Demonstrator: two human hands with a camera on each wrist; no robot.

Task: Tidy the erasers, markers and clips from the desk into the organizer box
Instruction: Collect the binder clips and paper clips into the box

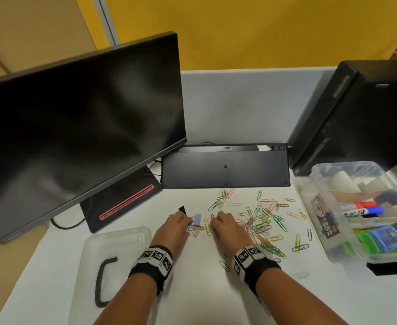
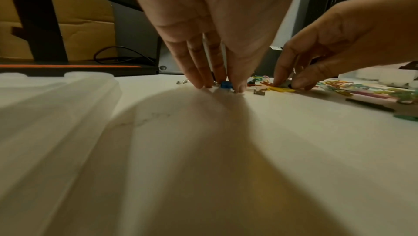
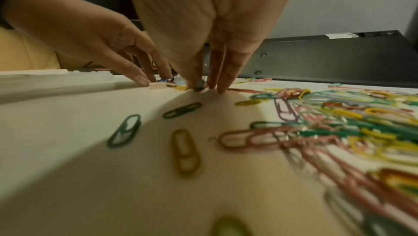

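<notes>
Left fingers (image 2: 199, 71): pointed down at the desk, tips closed around a small blue binder clip (image 2: 225, 84), which is pinched between fingers and thumb.
Left hand (image 1: 173, 227): positioned at desk centre, palm down, wrist fitted with a marker-patterned band (image 1: 154, 256).
Right fingers (image 3: 222, 77): pointed down, tips brought together on a small dark clip (image 3: 199, 86) at the left edge of the clip spread; a pinch is indicated, though the contact is partly hidden.
Right hand (image 1: 225, 225): placed just beside the left hand, a few clips lying between the two.
Light-blue binder clip (image 1: 197, 219): located on the desk between the two hands, touching the left fingertips in the head view.
Black binder clip (image 1: 182, 210): located just beyond the left hand.
Paper clips (image 1: 263, 222): coloured, scattered loose over the desk (image 1: 204, 289) from the right hand out toward the organizer box; the densest tangle is found to the right of the right hand.
Organizer box (image 1: 319, 221): clear plastic, stationed at the right desk edge, well apart from both hands; markers (image 1: 359, 208) and small coloured items are contained in it.
Lid (image 1: 113, 259): translucent, with dark handle, laid flat to the left of the left arm.
Keyboard (image 1: 225, 166): placed upside down beyond the clips.
Monitor (image 1: 80, 127): installed at rear left.
Computer tower (image 1: 357, 113): installed at rear right.
</notes>
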